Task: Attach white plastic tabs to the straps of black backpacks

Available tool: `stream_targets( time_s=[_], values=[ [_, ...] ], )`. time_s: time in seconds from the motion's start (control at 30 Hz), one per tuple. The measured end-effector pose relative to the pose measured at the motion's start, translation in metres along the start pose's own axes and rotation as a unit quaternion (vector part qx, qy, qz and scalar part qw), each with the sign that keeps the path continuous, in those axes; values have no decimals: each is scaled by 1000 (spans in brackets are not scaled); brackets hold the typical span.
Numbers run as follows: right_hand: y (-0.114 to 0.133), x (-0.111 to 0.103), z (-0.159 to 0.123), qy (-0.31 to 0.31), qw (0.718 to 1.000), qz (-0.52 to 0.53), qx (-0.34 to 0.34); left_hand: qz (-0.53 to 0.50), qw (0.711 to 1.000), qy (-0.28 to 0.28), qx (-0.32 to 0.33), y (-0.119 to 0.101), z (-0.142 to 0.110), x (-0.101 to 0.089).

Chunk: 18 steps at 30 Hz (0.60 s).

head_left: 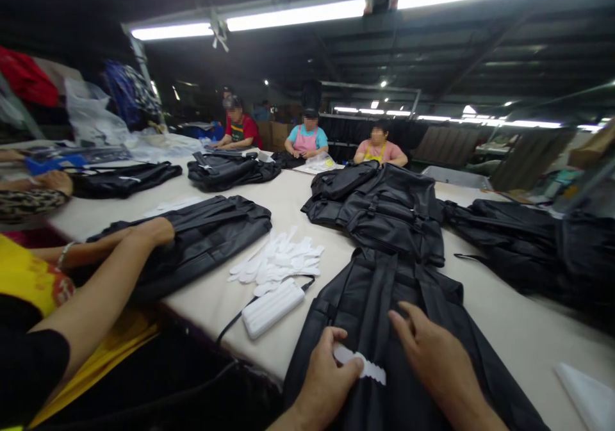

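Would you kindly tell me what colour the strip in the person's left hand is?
The strip is white, showing best in the head view.

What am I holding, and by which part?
Your left hand holds a flat white wavy-edged strip near its middle; I can't tell for your right hand.

The wide view looks from the person's head, forward and down across a pale table [288, 200]; left hand [331, 370] and right hand [432, 354] appear near, seated co-workers [307, 139] far beyond.
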State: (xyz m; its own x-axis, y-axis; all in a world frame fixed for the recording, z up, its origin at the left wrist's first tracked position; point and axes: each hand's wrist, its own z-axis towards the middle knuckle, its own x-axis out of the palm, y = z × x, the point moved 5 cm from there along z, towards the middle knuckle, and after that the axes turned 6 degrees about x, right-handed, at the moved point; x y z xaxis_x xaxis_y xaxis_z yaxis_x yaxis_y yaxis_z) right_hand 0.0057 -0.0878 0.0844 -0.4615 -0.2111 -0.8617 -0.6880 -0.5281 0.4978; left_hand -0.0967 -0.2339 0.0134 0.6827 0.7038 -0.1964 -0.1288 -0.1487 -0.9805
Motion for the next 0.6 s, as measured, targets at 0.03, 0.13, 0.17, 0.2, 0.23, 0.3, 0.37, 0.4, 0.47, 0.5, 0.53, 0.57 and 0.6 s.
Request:
stream_targets(
  time_s=[0.03, 0.13, 0.17, 0.2, 0.23, 0.3, 0.37, 0.4, 0.47, 0.5, 0.53, 0.57, 0.6],
  values=[
    [14, -9, 13, -34, 998, -42, -34, 0, 1000, 11, 6, -3, -1, 0],
    [75, 2, 52, -23, 979, -74, -189, -52, 995, 10, 81, -20, -2, -5],
    [96, 17, 65, 10, 971, -79, -224, -85, 991, 6, 99, -24, -2, -7],
    [115, 34, 77, 51, 965, -81, -243, -118, 987, 3, 108, -27, -1, -9],
    [133, 54, 89, 90, 961, -82, -250, -145, 983, 1, 109, -27, 0, -10],
    [163, 94, 107, 147, 954, -84, -246, -175, 980, -14, 97, -23, 4, -14],
    [186, 131, 117, 169, 951, -94, -240, -189, 977, -38, 87, -15, 9, -19],
    [194, 148, 119, 172, 951, -102, -237, -197, 976, -51, 82, -10, 11, -22],
    [205, 178, 120, 176, 952, -119, -221, -213, 972, -75, 69, 2, 16, -29],
    [208, 190, 119, 177, 953, -128, -211, -220, 970, -85, 61, 8, 18, -33],
    [210, 199, 118, 176, 954, -137, -201, -228, 968, -93, 53, 14, 20, -37],
    [211, 206, 118, 175, 955, -145, -193, -235, 966, -98, 44, 19, 21, -39],
    [212, 210, 118, 175, 955, -151, -188, -243, 964, -100, 36, 24, 22, -41]
  ],
)
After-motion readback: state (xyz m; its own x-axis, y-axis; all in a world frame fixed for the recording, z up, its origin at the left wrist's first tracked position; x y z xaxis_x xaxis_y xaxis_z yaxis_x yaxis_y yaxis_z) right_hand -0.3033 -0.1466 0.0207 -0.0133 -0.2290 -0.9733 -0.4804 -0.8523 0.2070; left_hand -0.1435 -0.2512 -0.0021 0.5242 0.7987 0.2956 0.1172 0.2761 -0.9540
